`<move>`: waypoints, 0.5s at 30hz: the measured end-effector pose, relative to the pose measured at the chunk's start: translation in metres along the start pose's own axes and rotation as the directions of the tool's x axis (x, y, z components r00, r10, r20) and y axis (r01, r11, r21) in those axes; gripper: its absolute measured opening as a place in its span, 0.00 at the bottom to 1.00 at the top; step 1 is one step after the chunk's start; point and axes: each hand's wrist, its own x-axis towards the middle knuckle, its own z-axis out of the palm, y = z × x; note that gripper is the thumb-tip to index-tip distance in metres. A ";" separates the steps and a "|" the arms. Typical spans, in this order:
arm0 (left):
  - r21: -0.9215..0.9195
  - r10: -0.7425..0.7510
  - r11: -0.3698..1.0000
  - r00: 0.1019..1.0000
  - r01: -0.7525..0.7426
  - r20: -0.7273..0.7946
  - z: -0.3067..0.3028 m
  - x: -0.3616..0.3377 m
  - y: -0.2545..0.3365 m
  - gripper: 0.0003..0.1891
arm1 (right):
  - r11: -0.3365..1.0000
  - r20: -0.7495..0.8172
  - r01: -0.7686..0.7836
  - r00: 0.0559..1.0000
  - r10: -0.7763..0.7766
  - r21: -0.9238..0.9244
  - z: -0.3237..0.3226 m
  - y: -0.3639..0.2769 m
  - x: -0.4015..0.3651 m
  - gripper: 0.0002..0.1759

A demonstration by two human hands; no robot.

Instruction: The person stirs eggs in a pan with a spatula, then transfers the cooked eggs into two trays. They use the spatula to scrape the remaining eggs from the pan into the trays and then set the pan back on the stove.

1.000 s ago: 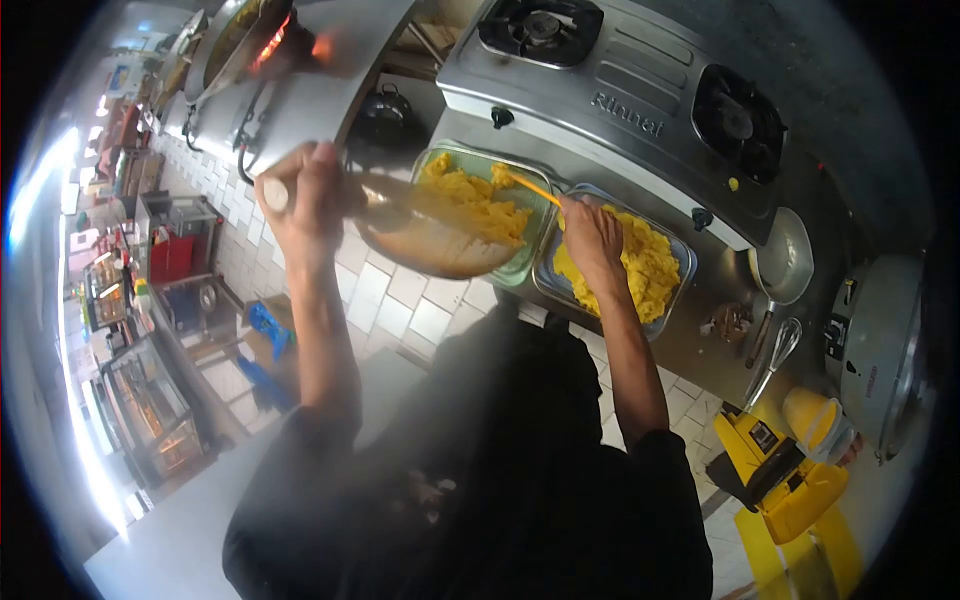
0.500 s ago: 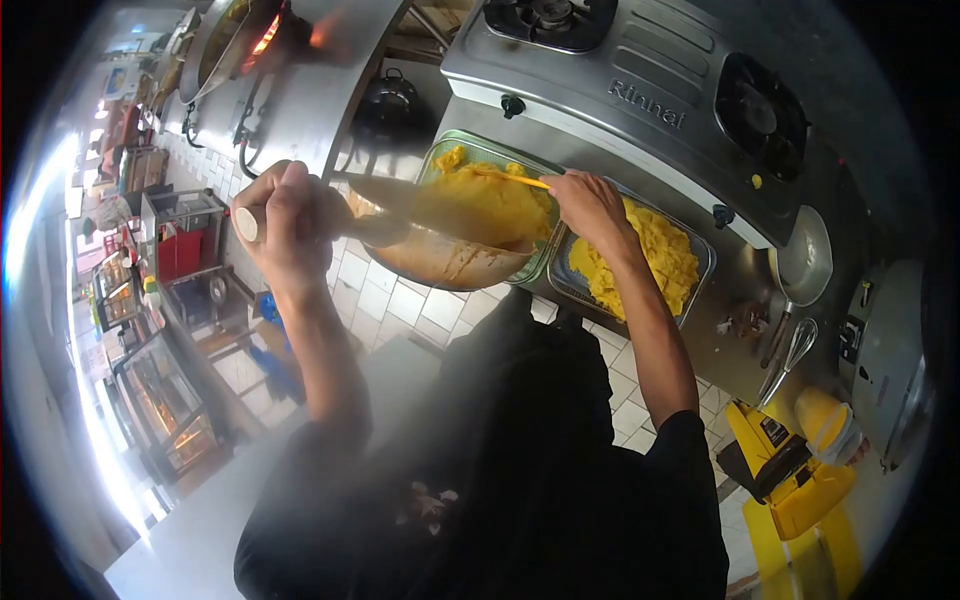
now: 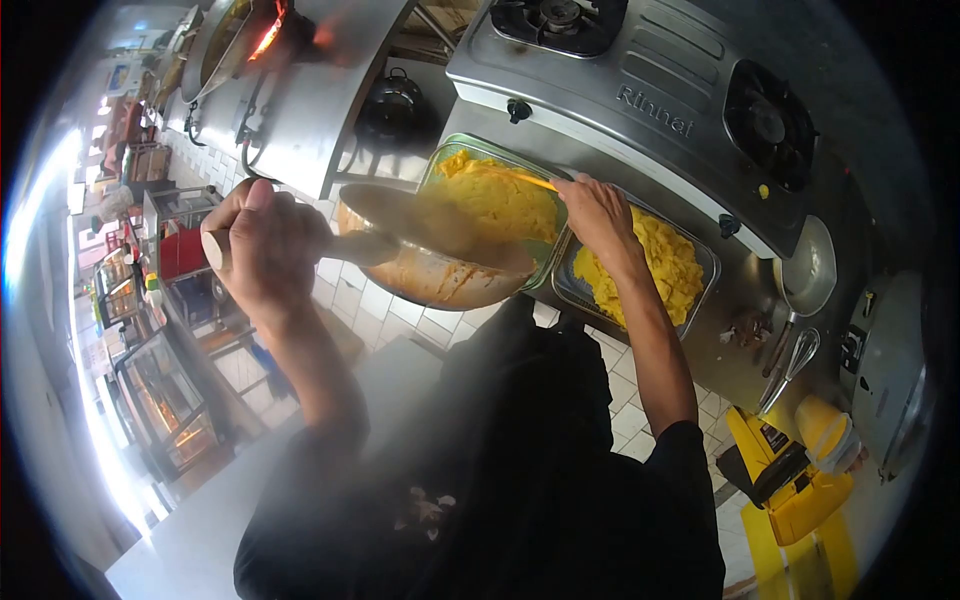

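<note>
Scraping is under way: my left hand (image 3: 262,245) is clamping the pan (image 3: 430,262) handle, tilting it over the dish (image 3: 440,150), while my right fingers (image 3: 578,196) are pinching the spatula (image 3: 520,178), pushing yellow mash (image 3: 500,205) out. The next move, I judge, is calling for a steeper tilt.

floor: white square tiles (image 3: 350,285) | counter (image 3: 700,345): steel, with gas stove (image 3: 650,70) | left side: shelves (image 3: 160,390), strong bright light | far: burner flame (image 3: 268,30)
</note>
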 end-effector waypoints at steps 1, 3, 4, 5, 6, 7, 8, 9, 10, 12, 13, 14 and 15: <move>0.005 -0.003 1.000 1.000 0.003 0.002 -0.003 0.001 0.000 0.21 | 1.000 -0.004 0.003 1.000 -0.003 -0.009 0.000 0.001 -0.001 0.19; -0.109 -0.022 0.994 1.000 0.023 0.005 -0.006 0.001 -0.001 0.18 | 1.000 -0.003 0.002 1.000 -0.002 -0.011 -0.001 -0.001 -0.005 0.20; -0.096 -0.021 0.995 0.999 0.023 0.027 -0.005 0.000 0.003 0.17 | 1.000 -0.013 -0.013 1.000 0.013 -0.001 -0.002 -0.002 -0.007 0.18; -0.093 -0.029 0.995 0.999 0.032 0.029 -0.006 -0.001 0.004 0.17 | 1.000 -0.022 -0.029 0.999 0.029 0.009 -0.003 -0.003 -0.009 0.17; -0.123 -0.029 0.992 0.999 0.033 0.032 -0.009 -0.001 0.006 0.17 | 0.999 -0.016 -0.032 0.999 0.032 0.014 -0.002 -0.002 -0.009 0.17; -0.152 -0.029 0.988 0.999 0.034 0.033 -0.010 -0.002 0.008 0.18 | 0.999 -0.035 -0.031 0.999 0.032 0.015 0.000 -0.001 -0.011 0.18; -0.114 -0.075 0.991 0.994 0.065 -0.084 -0.005 -0.003 0.012 0.19 | 0.999 -0.053 -0.030 0.998 0.031 0.016 0.001 0.000 -0.012 0.18; -0.108 -0.079 0.992 0.993 0.070 -0.085 -0.008 -0.002 0.015 0.19 | 0.999 -0.049 -0.030 0.998 0.031 0.022 0.001 0.000 -0.012 0.18; -0.113 -0.066 0.992 0.995 0.057 -0.077 -0.014 -0.001 0.019 0.19 | 0.999 -0.037 -0.035 0.999 0.035 0.016 0.000 0.001 -0.013 0.19; -0.161 -0.075 0.985 0.995 0.063 -0.068 -0.015 0.001 0.025 0.21 | 0.999 -0.026 -0.042 0.999 0.042 0.015 0.000 0.003 -0.013 0.19; -0.158 -0.077 0.985 0.995 0.066 -0.066 -0.012 0.005 0.026 0.21 | 0.999 -0.015 -0.045 0.999 0.045 0.015 0.000 0.004 -0.013 0.19; -0.107 -0.087 0.991 0.995 0.082 -0.051 -0.007 0.008 0.025 0.21 | 0.999 -0.004 -0.045 0.999 0.045 0.015 0.000 0.004 -0.013 0.19; -0.053 -0.100 0.994 0.994 0.098 -0.038 -0.004 0.010 0.023 0.21 | 0.999 0.000 -0.044 0.999 0.044 0.021 -0.001 0.002 -0.015 0.19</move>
